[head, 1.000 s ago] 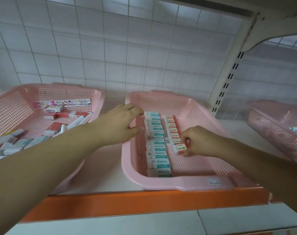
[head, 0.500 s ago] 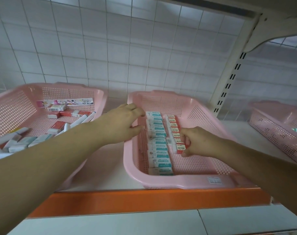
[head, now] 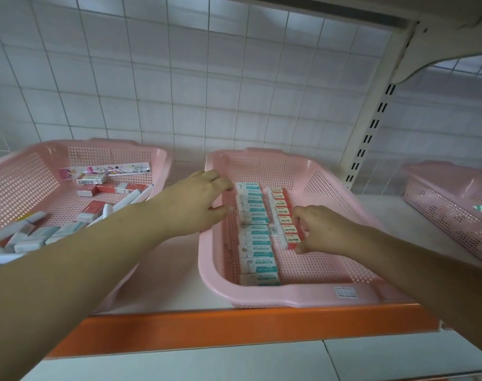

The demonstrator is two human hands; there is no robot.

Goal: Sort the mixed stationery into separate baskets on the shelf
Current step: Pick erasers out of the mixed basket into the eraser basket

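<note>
A pink middle basket holds a column of teal-and-white erasers and, beside it, a column of red-and-white erasers. My right hand pinches the nearest red-and-white eraser at the front end of its column. My left hand lies over the basket's left rim, its fingers loosely bent and touching the far end of the teal column. A pink left basket holds mixed erasers, markers and a long printed ruler.
A third pink basket stands at the right past the white shelf upright. The shelf has an orange front edge and a white wire-grid back panel.
The right hand has stayed on the front red-and-white eraser, shifting it slightly. The left hand has kept its place at the far end of the teal column.
</note>
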